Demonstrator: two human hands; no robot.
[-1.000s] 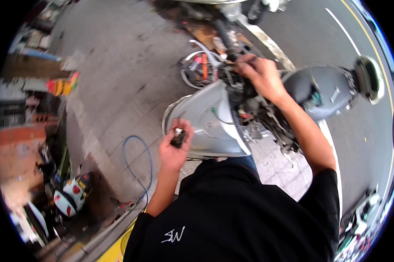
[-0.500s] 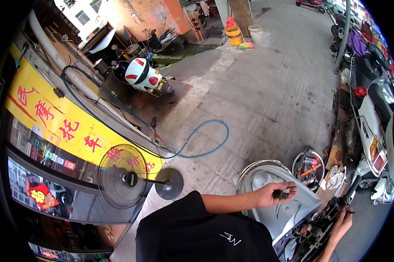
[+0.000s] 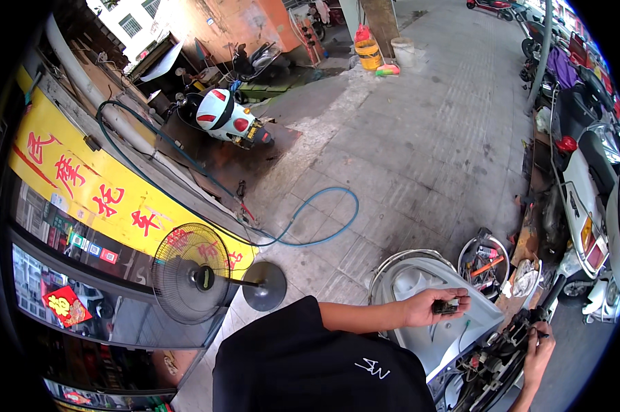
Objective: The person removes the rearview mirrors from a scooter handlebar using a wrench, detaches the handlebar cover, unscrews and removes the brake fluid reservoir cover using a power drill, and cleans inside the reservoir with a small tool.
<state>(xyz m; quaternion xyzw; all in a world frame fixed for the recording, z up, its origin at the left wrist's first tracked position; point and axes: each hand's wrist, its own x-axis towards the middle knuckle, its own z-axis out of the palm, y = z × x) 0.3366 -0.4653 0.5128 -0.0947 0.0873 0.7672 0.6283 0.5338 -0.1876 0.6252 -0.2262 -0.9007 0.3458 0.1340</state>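
My left hand is held out over a light grey scooter body panel. Its fingers are curled round a small black part with a lighter patch on it. At the lower right, my right hand is closed beside the dark handlebar end of a stripped scooter. A dark bit shows at its fingertips, too small to name. Wires and bare black frame parts of the scooter show left of my right hand.
Beyond the panel lies a round container of tools. Parked scooters line the right side. A standing fan is at the left, by a yellow sign. A blue hose loops over the pavement, and a white scooter stands farther off.
My right hand has shifted slightly up and left beside the handlebar. The left hand keeps hold of the black part, which is tilted a little differently. The view has moved slightly.
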